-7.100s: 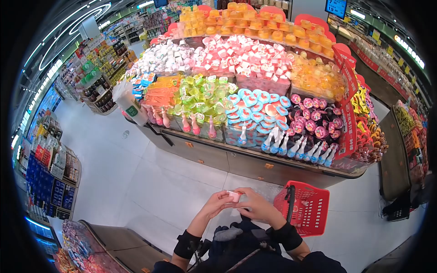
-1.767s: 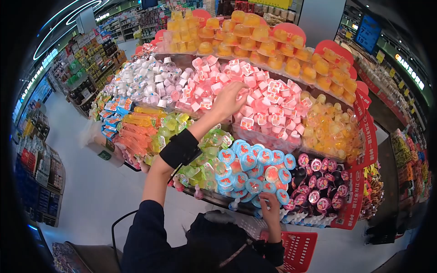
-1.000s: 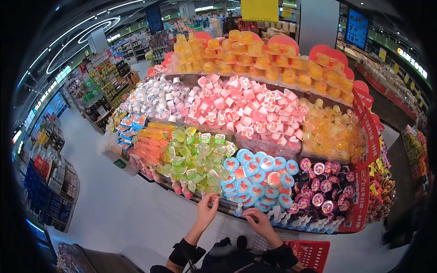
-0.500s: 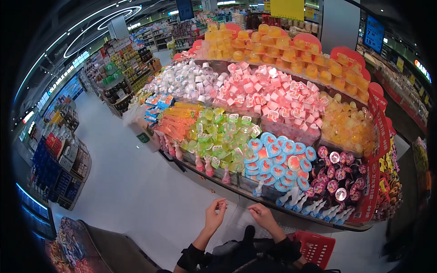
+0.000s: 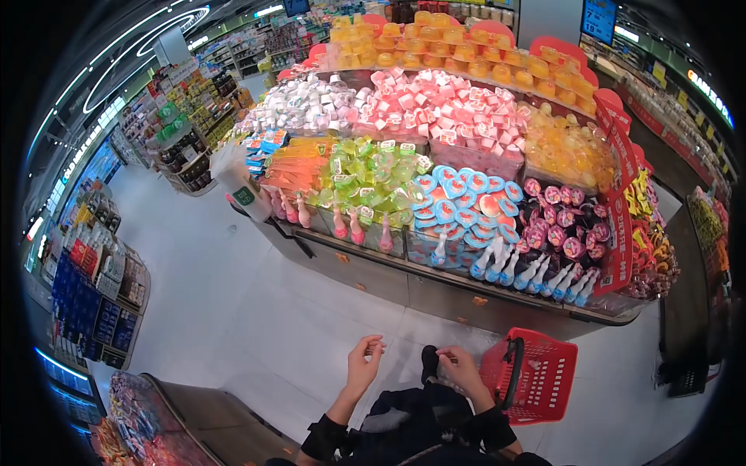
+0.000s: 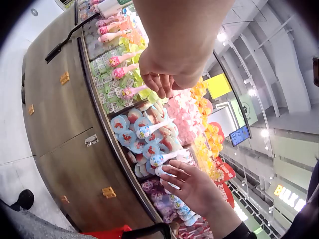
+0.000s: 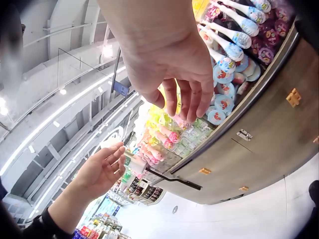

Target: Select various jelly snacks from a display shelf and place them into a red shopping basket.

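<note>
Both hands hover at waist height in front of a candy stand, held apart. My left hand has nothing in it, its fingers loosely bent. Facing it, my right hand is likewise relaxed and holds nothing; the right wrist view shows its fingers hanging down. On the stand ahead lie pink jelly cups, green jelly cups and blue-lidded cups. White-and-blue bottle-shaped pieces line the front edge. A red shopping basket with a black handle stands on the floor beside my right hand.
Dark purple cups, yellow cups and stacked orange jellies also fill the stand. A bag-roll holder juts out at its left end. Another candy bin stands behind at left. Shelves line the far left.
Earlier both hands held a small pink-and-white cup. Later the left hand reached over the pink cups, then drew back. Now both hands are lower, and the view has tilted down, showing the whole basket.
</note>
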### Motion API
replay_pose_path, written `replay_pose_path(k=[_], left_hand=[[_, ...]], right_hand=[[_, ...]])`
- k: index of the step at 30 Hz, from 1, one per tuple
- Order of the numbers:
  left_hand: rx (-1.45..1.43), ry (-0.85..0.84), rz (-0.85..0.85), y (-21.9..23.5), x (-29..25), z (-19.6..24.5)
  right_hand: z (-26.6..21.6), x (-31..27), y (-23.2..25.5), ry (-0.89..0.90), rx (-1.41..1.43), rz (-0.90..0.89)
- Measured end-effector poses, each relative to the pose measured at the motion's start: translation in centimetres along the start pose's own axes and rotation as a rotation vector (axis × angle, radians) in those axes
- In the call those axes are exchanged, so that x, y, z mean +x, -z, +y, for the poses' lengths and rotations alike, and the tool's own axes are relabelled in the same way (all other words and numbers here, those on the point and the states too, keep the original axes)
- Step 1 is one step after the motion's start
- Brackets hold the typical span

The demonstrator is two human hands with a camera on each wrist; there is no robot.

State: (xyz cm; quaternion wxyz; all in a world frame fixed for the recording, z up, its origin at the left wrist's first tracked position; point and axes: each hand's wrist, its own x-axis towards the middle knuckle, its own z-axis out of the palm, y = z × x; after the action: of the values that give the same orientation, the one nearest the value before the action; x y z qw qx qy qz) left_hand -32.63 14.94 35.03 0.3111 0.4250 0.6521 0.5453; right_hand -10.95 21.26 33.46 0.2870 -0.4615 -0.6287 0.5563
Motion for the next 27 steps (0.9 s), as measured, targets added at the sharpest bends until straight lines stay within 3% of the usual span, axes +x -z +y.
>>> replay_pose_path(k=[2,13,15,21,27], left_hand=[[-0.013,-0.01,-0.045,-0.7,-1.0,0.1],[-0.067,-0.055,-0.316,-4.0,-4.4,2.1],[-0.068,-0.048,-0.339,-4.4,-4.9,2.2],[-0.048,-0.008,-0.39,-6.7,-6.8,1.7],[-0.055,0.021,-0.397,-11.4,-9.6,2.2]], right_hand=[[0.8,-1.7,0.2,0.073,-0.034,0.052],[3.7,-6.6,4.2,0.002,-0.115,0.26],[3.7,-7.3,5.1,-0.039,-0.103,0.282],[5.7,-9.1,8.5,0.109,-0.19,0.377],[9.0,-12.5,14.0,-0.02,-0.185,0.395]])
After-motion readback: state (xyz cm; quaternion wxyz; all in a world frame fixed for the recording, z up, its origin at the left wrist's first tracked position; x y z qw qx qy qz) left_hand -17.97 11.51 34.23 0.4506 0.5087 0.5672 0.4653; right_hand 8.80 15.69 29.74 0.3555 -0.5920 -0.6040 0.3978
